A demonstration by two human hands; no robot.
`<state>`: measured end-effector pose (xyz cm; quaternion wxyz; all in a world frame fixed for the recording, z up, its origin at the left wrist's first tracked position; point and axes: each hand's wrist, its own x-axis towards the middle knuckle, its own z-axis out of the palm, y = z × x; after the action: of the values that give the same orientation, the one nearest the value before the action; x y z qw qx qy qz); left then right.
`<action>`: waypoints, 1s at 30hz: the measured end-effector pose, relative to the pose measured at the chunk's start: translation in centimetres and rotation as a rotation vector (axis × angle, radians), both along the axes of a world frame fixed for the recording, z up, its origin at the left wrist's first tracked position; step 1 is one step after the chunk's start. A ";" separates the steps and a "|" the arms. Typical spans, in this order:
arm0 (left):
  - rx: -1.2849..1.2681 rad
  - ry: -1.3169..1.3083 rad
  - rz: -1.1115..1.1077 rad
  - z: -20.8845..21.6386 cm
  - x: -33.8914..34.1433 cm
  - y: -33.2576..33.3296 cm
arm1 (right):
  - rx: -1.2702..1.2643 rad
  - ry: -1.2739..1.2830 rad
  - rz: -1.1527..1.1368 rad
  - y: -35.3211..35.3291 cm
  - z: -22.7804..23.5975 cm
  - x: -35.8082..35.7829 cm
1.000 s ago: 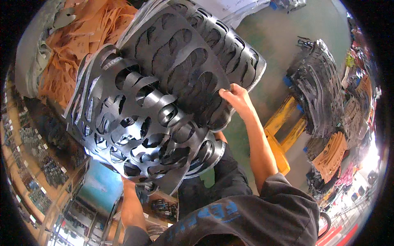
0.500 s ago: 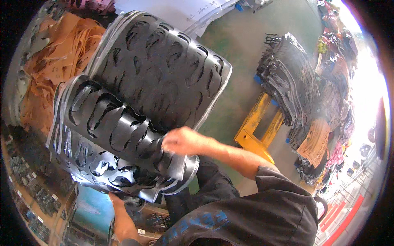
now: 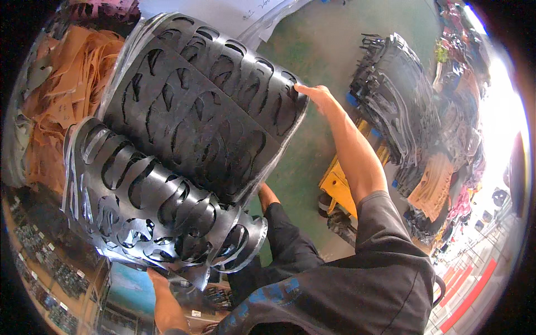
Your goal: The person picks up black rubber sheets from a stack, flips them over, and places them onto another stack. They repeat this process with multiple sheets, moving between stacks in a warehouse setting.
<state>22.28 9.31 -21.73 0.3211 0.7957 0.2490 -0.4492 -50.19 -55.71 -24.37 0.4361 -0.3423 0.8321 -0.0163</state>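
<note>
A thick stack of black sheets (image 3: pixel 167 106), pierced all over with curved cut-outs, lies in front of me. Its near part is folded over into a glossy, drooping bundle of die-cut sheets (image 3: pixel 151 184). My right hand (image 3: pixel 317 96) reaches to the stack's far right corner, fingertips closed at the edge of the top sheet. Below the bundle's lower rim is my left hand (image 3: pixel 158 278); its fingers are hidden under the sheets. A straight sheet edge crosses the stack's upper part.
Orange-brown scrap sheets (image 3: pixel 67 100) are heaped at the left. Right of the green floor (image 3: pixel 312 50), a pile of dark cut sheets (image 3: pixel 393 95) stands by a yellow pallet jack (image 3: pixel 338 184). More scraps line the far right. Shelves of small dark parts (image 3: pixel 50 273) occupy the lower left.
My right hand has moved from the folded bundle out to the stack's far right corner. A sheet has come down toward me onto the near bundle. The left hand has stayed put.
</note>
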 end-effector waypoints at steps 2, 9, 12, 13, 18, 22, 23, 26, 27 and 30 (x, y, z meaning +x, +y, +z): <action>-0.155 0.068 -0.021 -0.4 0.3 0.1 | -0.160 0.136 0.011 -0.1 1.5 0.9; -0.022 0.047 0.138 0.0 -1.3 -1.0 | -0.774 0.420 0.288 4.8 9.9 1.3; -0.190 -0.032 0.018 0.0 -1.8 -0.5 | -0.823 0.485 0.319 5.2 12.7 3.3; -0.155 -0.050 0.152 -0.4 -1.7 -0.5 | -0.950 0.418 0.242 5.3 13.8 5.0; -0.254 -0.022 0.079 -1.1 -1.8 -0.5 | -1.088 -0.194 0.307 12.6 25.0 23.6; -0.365 -0.107 -0.159 0.6 -2.8 -1.2 | -0.854 -1.102 1.084 34.1 31.1 40.7; -0.337 -0.061 -0.126 1.3 -3.1 -1.2 | -0.774 -1.341 1.087 39.8 30.6 42.7; -0.285 -0.013 -0.052 2.5 -3.1 -0.8 | -0.113 -1.463 1.075 48.5 25.6 41.6; -0.293 -0.003 -0.046 2.4 -3.0 -0.7 | -0.076 -1.331 1.191 48.2 24.4 40.2; -0.339 0.052 -0.168 1.4 -2.4 -0.1 | 0.061 -1.478 1.533 39.7 24.7 34.8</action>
<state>19.93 9.21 -20.33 0.4053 0.7363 0.1107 -0.5305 -15.39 -16.02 0.36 0.7352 -0.6687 -0.0770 0.0799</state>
